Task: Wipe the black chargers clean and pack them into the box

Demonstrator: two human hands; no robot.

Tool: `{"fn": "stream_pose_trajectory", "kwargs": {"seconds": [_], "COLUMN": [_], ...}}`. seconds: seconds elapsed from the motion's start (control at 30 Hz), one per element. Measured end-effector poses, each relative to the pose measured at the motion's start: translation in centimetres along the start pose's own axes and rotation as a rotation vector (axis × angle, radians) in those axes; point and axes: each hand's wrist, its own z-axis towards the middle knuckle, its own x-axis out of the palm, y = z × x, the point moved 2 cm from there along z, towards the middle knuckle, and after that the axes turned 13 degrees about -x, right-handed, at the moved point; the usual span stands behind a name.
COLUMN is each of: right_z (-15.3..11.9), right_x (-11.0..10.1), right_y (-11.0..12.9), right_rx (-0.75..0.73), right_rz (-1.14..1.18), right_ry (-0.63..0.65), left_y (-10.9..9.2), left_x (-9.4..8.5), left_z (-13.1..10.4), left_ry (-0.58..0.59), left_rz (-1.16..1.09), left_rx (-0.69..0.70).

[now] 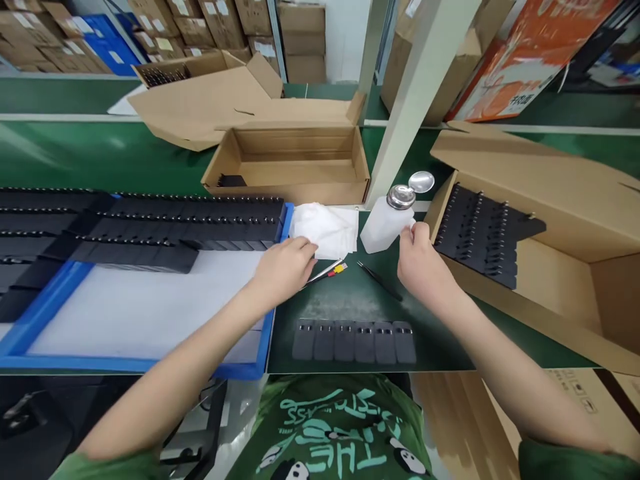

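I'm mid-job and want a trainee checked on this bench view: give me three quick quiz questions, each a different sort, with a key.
1. Count: how many dark flat pieces form the row along the near edge of the green bench?
2. True or false: the metal lid of the white bottle is flipped open.
3. Choose: the dark tweezers lie nearer to which of the person's hands? A) left B) right

Key:
1. Six, side by side.
2. True; it sticks out to one side of the bottle's top.
3. B, the right hand.
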Motion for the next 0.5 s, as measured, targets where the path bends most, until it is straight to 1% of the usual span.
{"fn": "stream_pose_trajectory", "kwargs": {"seconds": [0.07,0.13,0.23,0.3,0.37,0.43,0.5], "right_z": [0.3,0.0,-1.8,-3.6,-5.4,-7.0,-8.1], "right_x": [-0.4,-1.0,-2.7,-4.0,-5.1,-5.8,-6.0], "right_y": [0.1,0.4,1.3,2.0,2.6,2.9,2.9], "right_rx": [-0.002,-0.008,-0.048,-0.060,-0.037,-0.014,-0.008], "right_rz": [-0.020,-0.029,-0.027,-0.004,0.030,0.059,0.076], "right_ry": [-0.016,-0.027,-0.066,-0.109,-0.144,-0.166,-0.183], "left_y": [-0.7,-1.1,-1.0,-0.7,-0.6,-0.8,-1.1], "left_x": [0.3,0.6,0.9,1.0,1.2,1.5,1.9], "left_z": [2.8,5.0,7.2,7.8,7.8,7.4,7.1], "left_ry": [0.008,0.026,0.063,0.091,0.122,0.153,0.177], "left_rz": [0.042,0.079,0.111,0.115,0.112,0.107,0.103], "left_rx": [-0.049,-0.084,-0.101,-0.103,-0.110,-0.116,-0.119]}}
